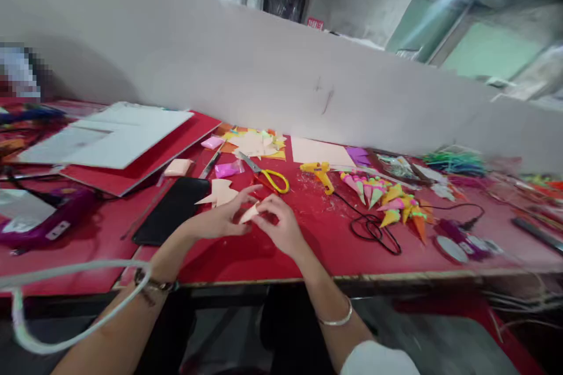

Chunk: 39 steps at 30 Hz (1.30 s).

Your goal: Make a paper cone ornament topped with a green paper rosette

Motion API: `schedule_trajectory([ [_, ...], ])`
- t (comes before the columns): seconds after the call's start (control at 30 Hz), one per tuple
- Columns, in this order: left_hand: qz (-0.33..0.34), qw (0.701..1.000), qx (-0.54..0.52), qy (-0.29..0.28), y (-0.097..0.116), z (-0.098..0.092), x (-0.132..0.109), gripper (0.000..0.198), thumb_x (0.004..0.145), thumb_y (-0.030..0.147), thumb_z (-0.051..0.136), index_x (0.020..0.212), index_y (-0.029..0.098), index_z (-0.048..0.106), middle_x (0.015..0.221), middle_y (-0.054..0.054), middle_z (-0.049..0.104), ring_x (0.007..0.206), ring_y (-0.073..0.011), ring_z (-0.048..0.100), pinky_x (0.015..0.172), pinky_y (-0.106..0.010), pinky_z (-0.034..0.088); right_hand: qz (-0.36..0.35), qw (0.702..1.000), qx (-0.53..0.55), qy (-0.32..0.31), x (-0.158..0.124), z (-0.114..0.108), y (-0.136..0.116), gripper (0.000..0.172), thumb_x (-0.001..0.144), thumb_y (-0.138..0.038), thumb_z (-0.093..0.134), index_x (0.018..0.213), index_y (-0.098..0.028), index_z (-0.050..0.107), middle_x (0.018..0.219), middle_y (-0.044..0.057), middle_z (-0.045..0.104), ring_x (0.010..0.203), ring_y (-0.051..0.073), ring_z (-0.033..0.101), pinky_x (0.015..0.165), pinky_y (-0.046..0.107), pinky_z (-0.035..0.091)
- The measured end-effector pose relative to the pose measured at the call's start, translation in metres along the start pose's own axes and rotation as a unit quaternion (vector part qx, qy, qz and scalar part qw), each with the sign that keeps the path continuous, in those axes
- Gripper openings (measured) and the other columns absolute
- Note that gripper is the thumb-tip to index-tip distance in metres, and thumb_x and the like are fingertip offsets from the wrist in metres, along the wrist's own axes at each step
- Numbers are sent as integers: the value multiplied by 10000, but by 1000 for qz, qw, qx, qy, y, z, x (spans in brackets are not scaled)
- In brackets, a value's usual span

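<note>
A small pale peach paper piece, rolled like a cone (249,214), is between my two hands just above the red table. My right hand (279,224) pinches its upper right end with thumb and fingers. Around its lower left end curve the fingers of my left hand (222,218), thumb below; their exact contact is partly hidden. Pale cut paper pieces (219,192) lie beside my left hand. Beyond the hands rest yellow-handled scissors (275,180) and a pink packet (229,169).
A black phone-like slab (171,211) lies left, below white boards (118,135). To the right are a yellow glue gun (323,174) with a black cord (373,228), several decorated cones (402,205) and a purple device (461,240). A grey partition (264,76) stands behind.
</note>
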<state>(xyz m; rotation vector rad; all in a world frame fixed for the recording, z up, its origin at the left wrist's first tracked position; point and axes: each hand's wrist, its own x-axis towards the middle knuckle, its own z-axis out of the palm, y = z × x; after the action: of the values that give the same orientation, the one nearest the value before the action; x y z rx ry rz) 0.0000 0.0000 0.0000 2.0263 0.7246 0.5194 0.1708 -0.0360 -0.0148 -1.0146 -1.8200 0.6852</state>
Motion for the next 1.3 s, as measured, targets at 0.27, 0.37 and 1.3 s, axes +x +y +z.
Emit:
schedule_trajectory([
  [0.27,-41,971,232,30,-3,5,6,126,762,161,433,765,138,556,718,-36,615,642,-156,535,575,-230,366,8,995,-75,-70,-2,-2,4,179,749,-296,582,896,-199,613,1228,68,359,1118,189,417,980,320,324],
  [0.37,-42,964,258,54,0,14,10,179,729,112,450,842,138,586,766,-69,639,678,-181,563,597,-248,374,23,986,-79,-145,-4,-2,6,291,753,-275,561,1030,-191,575,1312,73,312,1144,190,419,987,306,324],
  [1.3,-167,857,436,219,-44,1,7,534,754,259,503,1247,106,367,1222,-204,444,1079,-323,466,820,-423,398,225,916,-276,184,10,-120,68,401,768,-327,462,1114,-125,484,1042,137,570,894,222,553,767,361,435],
])
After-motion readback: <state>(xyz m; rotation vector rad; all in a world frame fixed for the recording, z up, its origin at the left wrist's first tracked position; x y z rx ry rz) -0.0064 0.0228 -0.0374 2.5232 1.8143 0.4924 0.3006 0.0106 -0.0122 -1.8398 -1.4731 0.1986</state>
